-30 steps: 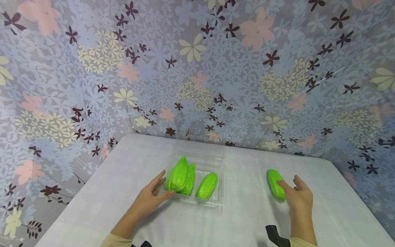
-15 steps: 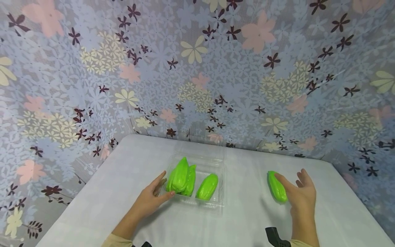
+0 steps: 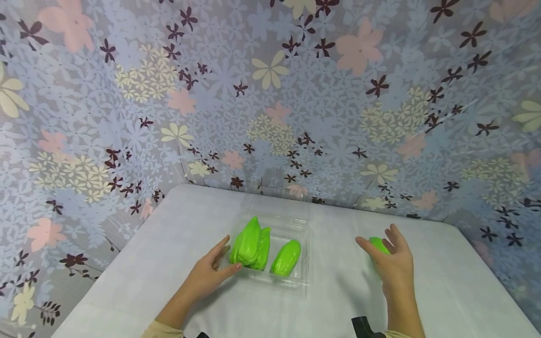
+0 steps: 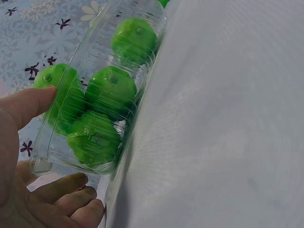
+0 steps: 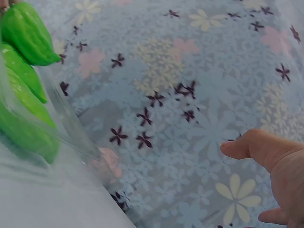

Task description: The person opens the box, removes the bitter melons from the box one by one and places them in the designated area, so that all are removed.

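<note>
A clear plastic box (image 3: 302, 280) holds several glossy green ridged vegetables (image 3: 286, 258); on its left side one lies on top of others. My left hand (image 3: 209, 270) spans the box's front left corner, thumb at the front rim and fingers along the left side. In the left wrist view its thumb (image 4: 35, 102) overlaps the rim beside the raised vegetable (image 4: 59, 90). My right hand (image 3: 393, 263) hovers with fingers spread over another green vegetable (image 3: 377, 243) on the table's right, hiding most of it. Nothing is between the right fingers.
The box's transparent lid (image 3: 274, 202) stands folded back behind it. A white cloth covers the table (image 3: 329, 300), which reaches back to a flower-patterned curtain (image 3: 270, 94). A black wrist mount (image 3: 363, 327) sits at the right wrist.
My right hand has drawn away from the loose vegetable, then shifted left so that it now covers most of it from the head view. The left hand stays at the box.
</note>
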Motion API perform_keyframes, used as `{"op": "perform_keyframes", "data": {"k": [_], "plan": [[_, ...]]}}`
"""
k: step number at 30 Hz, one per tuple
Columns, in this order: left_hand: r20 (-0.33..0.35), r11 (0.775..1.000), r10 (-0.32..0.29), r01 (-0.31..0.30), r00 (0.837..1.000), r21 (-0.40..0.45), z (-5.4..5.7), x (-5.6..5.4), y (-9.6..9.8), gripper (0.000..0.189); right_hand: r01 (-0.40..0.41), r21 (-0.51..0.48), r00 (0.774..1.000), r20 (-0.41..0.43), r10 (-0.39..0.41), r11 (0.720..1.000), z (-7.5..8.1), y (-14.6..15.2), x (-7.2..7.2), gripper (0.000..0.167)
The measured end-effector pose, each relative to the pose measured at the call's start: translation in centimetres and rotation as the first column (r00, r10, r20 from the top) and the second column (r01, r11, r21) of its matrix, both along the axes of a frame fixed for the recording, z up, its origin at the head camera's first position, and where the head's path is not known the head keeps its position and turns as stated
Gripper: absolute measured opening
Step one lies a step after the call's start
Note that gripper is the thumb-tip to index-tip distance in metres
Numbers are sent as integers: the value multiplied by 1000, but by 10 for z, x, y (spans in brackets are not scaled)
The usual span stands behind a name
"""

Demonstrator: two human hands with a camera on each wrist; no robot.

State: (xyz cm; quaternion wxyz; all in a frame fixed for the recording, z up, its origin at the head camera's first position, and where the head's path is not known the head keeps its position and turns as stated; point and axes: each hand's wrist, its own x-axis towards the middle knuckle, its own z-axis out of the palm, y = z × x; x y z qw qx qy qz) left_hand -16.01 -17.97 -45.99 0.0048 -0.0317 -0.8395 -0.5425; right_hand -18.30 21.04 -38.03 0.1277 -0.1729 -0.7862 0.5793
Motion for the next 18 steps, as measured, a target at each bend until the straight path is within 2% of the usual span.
{"op": "perform_keyframes", "data": {"k": [8,18], "plan": [[-11,1000,2,-2,1000,-24,-3,-1,0,90,-136,17,991,16,136,991,-2,-20,2,116],[-27,1000,1,-1,1000,-24,-2,0,0,89,-200,-17,980,12,200,980,0,-30,4,116]]}}
